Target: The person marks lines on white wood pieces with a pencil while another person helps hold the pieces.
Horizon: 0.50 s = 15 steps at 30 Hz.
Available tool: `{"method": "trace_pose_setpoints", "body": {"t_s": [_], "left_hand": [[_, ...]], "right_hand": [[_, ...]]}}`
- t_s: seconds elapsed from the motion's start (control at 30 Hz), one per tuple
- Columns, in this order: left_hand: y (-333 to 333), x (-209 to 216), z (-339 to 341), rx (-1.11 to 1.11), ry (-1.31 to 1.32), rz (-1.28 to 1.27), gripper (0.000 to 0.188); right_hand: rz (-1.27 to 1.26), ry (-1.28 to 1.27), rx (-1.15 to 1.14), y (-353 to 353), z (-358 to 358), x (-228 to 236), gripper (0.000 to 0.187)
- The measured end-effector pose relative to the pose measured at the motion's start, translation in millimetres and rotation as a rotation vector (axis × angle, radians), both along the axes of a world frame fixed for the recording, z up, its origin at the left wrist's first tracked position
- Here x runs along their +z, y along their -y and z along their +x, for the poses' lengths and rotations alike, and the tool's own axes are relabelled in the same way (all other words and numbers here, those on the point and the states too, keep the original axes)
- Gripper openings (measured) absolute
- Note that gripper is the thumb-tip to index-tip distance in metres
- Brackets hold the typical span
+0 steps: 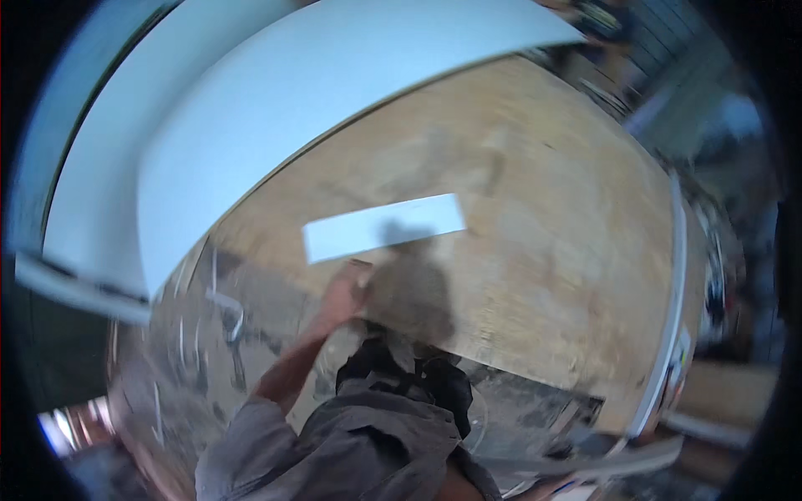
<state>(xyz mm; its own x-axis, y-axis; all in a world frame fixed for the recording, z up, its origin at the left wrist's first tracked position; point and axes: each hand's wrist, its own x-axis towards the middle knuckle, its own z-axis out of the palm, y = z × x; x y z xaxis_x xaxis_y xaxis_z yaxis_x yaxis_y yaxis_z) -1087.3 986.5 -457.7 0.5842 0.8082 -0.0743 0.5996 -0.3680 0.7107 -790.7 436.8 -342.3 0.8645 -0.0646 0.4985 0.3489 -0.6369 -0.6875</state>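
Observation:
My left hand point(344, 292) is over the near edge of a plywood sheet point(551, 275), just below a white rectangular strip point(351, 235) lying flat on it. The fingers look curled; motion blur hides what they hold, if anything. Hand and strip appear close, but I cannot tell whether they touch. My right hand point(541, 489) shows only as a blurred skin-toned patch at the lower edge, near a long pale piece point(601, 464). Its fingers are not readable. A dark shadow falls across the strip and the plywood.
Large white sheets point(292, 92) cover the far left side and overlap the plywood. A pale straight bar point(668, 334) runs along the right edge. Scuffed grey surface point(267, 288) shows at the near left. At the far right top a person point(606, 33) is partly visible among clutter.

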Motion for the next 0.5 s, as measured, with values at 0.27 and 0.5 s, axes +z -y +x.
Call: {"method": "trace_pose_setpoints", "body": {"t_s": [0.27, 0.5], "left_hand": [[150, -105, -72, 0.601, 0.85, -0.769, 0.028], [81, -167, 13, 0.807, 1.417, -1.034, 0.075]], "right_hand": [[0.492, -0.465, -0.164, 70, -58, -136, 0.066], [0.832, -0.583, -0.237, 205, -92, -188, 0.068]]}}
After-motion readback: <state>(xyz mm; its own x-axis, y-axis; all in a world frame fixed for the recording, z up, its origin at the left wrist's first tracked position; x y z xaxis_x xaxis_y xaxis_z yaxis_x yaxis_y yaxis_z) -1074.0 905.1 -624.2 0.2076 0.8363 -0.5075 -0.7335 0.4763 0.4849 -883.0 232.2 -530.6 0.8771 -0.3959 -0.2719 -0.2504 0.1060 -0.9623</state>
